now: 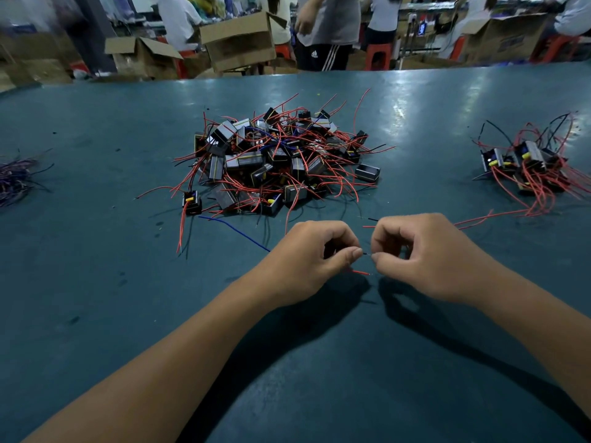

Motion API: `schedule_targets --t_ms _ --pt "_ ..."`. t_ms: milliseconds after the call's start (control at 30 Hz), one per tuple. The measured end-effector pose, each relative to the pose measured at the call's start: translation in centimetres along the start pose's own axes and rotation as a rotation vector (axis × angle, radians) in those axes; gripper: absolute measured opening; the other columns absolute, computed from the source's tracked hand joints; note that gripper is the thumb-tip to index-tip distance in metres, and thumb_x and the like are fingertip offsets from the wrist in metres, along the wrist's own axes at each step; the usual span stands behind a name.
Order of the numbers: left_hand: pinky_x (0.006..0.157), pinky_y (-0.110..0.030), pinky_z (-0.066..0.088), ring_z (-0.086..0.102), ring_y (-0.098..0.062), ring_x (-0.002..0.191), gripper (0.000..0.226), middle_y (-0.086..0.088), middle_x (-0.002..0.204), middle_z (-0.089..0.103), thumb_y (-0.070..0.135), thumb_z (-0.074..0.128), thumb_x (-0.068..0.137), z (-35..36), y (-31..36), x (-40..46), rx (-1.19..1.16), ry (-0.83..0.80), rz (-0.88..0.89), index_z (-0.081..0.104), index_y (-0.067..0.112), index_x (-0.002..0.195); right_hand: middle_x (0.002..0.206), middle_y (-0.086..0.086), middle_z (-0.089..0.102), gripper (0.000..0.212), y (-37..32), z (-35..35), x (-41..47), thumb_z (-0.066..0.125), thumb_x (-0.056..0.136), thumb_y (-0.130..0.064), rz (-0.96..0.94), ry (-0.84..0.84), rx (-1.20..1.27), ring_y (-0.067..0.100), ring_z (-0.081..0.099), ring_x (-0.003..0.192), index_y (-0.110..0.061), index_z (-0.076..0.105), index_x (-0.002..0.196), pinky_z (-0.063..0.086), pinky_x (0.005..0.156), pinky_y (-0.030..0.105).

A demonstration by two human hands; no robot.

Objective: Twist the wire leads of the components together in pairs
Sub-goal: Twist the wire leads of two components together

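My left hand (pixel 315 255) and my right hand (pixel 422 254) meet over the green table (pixel 96 282), fingertips almost touching. Between them they pinch thin bare wire ends (pixel 367 254). A short red lead (pixel 361 272) sticks out just below my left thumb. A blue lead (pixel 236 231) runs from under my left hand toward the pile, and red leads (pixel 479 220) trail right from behind my right hand. Any component bodies are hidden inside my curled fingers. A large pile of small black components with red wires (pixel 278 161) lies beyond my hands.
A smaller cluster of components with red and black leads (pixel 527 164) lies at the right. A bundle of purple wires (pixel 16 180) sits at the left edge. Beyond the table's far edge are cardboard boxes (pixel 240 43), red stools and several people.
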State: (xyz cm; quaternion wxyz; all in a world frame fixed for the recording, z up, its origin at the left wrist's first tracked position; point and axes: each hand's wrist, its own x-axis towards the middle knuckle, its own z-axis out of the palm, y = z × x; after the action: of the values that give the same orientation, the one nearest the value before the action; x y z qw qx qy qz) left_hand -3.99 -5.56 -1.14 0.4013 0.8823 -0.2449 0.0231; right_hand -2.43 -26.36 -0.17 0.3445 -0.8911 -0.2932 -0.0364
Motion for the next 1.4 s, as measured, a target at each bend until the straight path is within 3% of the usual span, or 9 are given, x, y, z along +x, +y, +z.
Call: schedule_targets --t_ms 133,300,500,667,833,967,1133,1300,1400 --pt "0.062 -0.012 0.038 0.054 0.002 0.063 0.01 0.013 0.068 0.063 0.017 0.066 0.096 -0.5 -0.3 0.1 -0.046 0.01 -0.034 0.068 0.012 0.088 0.078 -0.016 0.059 0.009 -0.3 -0.4 -0.3 0.062 0.082 -0.029 -0.236 0.057 -0.288 0.008 0.056 0.068 -0.024 0.061 0.089 0.05 0.063 0.032" --pt "0.064 -0.012 0.04 0.055 0.003 0.065 0.012 0.009 0.073 0.065 0.02 0.065 0.097 -0.8 -0.4 0.1 -0.093 0.001 -0.057 0.069 0.011 0.09 0.079 -0.003 0.062 0.013 -0.3 -0.5 -0.2 0.058 0.087 -0.023 -0.432 0.139 -0.425 0.021 0.061 0.068 -0.013 0.066 0.088 0.051 0.051 0.04" --pt "0.059 -0.008 0.036 0.05 0.005 0.058 0.013 0.01 0.071 0.062 0.019 0.064 0.097 -0.8 -0.3 0.0 -0.095 -0.005 -0.057 0.069 0.01 0.089 0.072 -0.002 0.059 0.015 -0.6 -0.6 0.0 0.054 0.088 -0.018 -0.435 0.147 -0.447 0.022 0.056 0.06 -0.01 0.065 0.081 0.048 0.046 0.04" --pt "0.063 -0.012 0.039 0.055 -0.003 0.065 0.013 -0.006 0.08 0.068 0.019 0.063 0.098 -0.8 0.0 0.1 -0.125 0.024 -0.009 0.069 0.009 0.093 0.076 0.0 0.062 0.022 -0.7 -0.2 0.0 0.049 0.089 -0.022 -0.424 0.137 -0.436 0.023 0.059 0.061 -0.007 0.065 0.086 0.049 0.047 0.043" --pt "0.053 -0.005 0.033 0.045 0.005 0.049 0.011 0.013 0.064 0.055 0.011 0.066 0.095 -0.7 0.2 0.1 -0.167 0.019 -0.017 0.071 0.008 0.086 0.072 -0.001 0.061 0.021 -1.0 0.1 0.1 0.049 0.089 -0.021 -0.444 0.157 -0.471 0.023 0.059 0.058 -0.008 0.065 0.083 0.046 0.042 0.041" --pt "0.055 -0.009 0.035 0.048 0.002 0.053 0.007 0.008 0.064 0.058 0.004 0.067 0.092 -0.4 0.3 0.2 -0.146 0.067 -0.001 0.071 0.004 0.086 0.071 -0.001 0.062 0.019 -1.0 0.3 0.0 0.051 0.087 -0.021 -0.394 0.163 -0.429 0.024 0.059 0.057 -0.008 0.064 0.084 0.048 0.046 0.041" --pt "0.067 -0.031 0.042 0.048 -0.013 0.071 0.002 -0.001 0.073 0.062 0.003 0.068 0.081 0.3 0.3 0.2 0.218 0.186 0.22 0.069 0.005 0.082 0.066 -0.005 0.064 0.008 -1.2 1.0 0.0 0.063 0.087 -0.015 -0.044 0.087 -0.137 0.017 0.056 0.057 -0.019 0.061 0.08 0.049 0.058 0.036" --pt "0.068 -0.028 0.04 0.048 -0.02 0.074 0.007 -0.002 0.074 0.058 0.001 0.067 0.084 0.3 0.3 0.2 0.396 0.217 0.369 0.065 0.004 0.079 0.063 -0.001 0.051 0.017 -1.6 1.1 0.7 0.051 0.092 -0.009 0.716 -0.196 1.03 0.009 0.051 0.048 -0.013 0.054 0.076 0.036 0.038 0.018" --pt "0.068 -0.03 0.041 0.049 -0.019 0.073 0.006 -0.001 0.074 0.058 0.003 0.067 0.084 0.4 0.2 0.3 0.345 0.206 0.309 0.065 0.006 0.08 0.064 -0.001 0.052 0.014 -1.3 1.0 0.7 0.053 0.093 -0.011 0.721 -0.204 1.067 0.008 0.053 0.049 -0.012 0.056 0.08 0.038 0.038 0.019"
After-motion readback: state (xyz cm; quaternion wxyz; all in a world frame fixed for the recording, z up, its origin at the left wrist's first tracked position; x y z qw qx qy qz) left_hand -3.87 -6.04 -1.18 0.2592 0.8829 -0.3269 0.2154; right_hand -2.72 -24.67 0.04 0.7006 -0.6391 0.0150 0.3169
